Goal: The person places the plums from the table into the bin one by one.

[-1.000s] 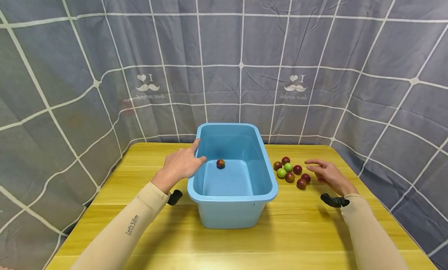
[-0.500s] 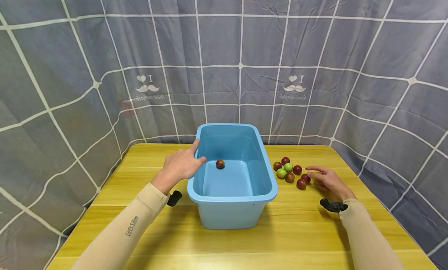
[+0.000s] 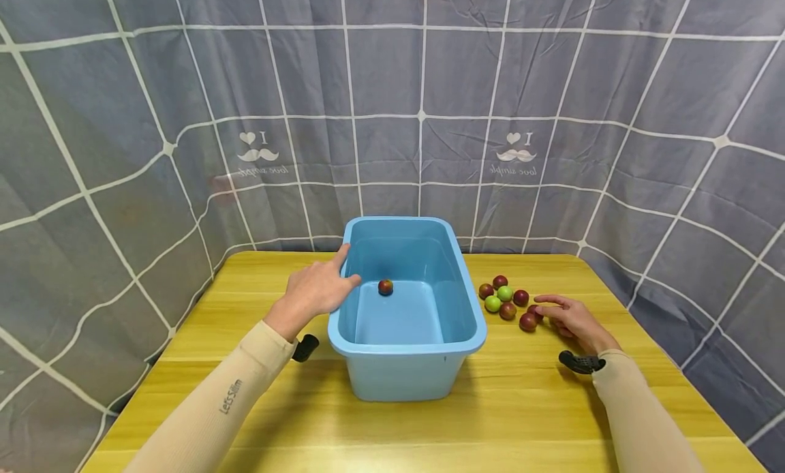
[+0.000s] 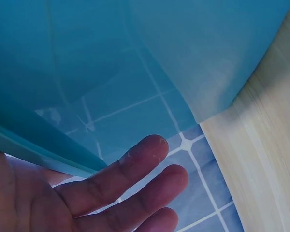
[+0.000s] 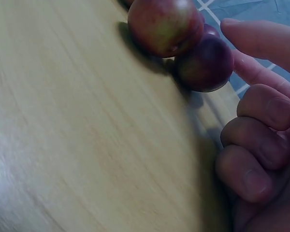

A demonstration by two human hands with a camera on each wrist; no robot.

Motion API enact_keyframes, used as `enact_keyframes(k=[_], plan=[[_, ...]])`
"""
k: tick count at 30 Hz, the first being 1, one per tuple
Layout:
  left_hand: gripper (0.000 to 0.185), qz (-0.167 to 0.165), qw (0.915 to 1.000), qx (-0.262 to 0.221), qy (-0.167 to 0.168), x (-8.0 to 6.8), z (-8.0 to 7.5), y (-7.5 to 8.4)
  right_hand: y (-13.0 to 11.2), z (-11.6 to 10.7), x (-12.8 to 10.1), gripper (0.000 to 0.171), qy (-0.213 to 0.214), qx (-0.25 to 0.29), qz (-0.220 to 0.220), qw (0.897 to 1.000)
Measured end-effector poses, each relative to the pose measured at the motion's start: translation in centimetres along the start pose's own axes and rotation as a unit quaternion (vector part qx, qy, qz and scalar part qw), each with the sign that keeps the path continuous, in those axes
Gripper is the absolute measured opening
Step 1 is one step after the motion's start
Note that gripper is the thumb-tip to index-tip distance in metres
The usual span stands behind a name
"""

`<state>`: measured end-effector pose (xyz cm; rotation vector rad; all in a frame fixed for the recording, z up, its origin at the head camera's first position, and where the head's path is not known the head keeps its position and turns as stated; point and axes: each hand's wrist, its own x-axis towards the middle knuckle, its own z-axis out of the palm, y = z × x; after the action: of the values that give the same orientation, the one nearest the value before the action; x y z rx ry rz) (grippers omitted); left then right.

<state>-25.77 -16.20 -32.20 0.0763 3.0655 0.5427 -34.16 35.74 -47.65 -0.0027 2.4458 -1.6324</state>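
Observation:
A blue plastic tub (image 3: 407, 343) stands mid-table with one red plum (image 3: 385, 287) on its floor. My left hand (image 3: 319, 287) rests on the tub's left rim with straight fingers; in the left wrist view its fingers (image 4: 135, 174) lie beside the tub wall (image 4: 135, 58). Right of the tub lies a cluster of several plums (image 3: 508, 311), mostly dark red, two of them green (image 3: 505, 293). My right hand (image 3: 567, 316) lies on the table at the cluster's right edge. A fingertip (image 5: 253, 72) touches a dark plum (image 5: 205, 65) next to a red-green plum (image 5: 164, 26). It holds nothing.
The yellow wooden table (image 3: 257, 418) is enclosed by a grey grid-patterned curtain (image 3: 423, 118) at the back and both sides. Black wrist-camera mounts (image 3: 579, 362) sit at both wrists. Bare tabletop (image 5: 77, 135) spreads in front of the tub and the plums.
My right hand has come down and to the left, onto the table at the right edge of the plums. The left hand and the tub have not moved.

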Motion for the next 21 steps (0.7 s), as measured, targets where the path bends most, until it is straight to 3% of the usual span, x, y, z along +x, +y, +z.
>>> enact_keyframes(k=[21], plan=[[0.078,0.002,1.0000,-0.002,0.000,-0.14,-0.09,0.06,-0.22,0.23,0.10,0.065,0.008,-0.048,0.014,0.999]])
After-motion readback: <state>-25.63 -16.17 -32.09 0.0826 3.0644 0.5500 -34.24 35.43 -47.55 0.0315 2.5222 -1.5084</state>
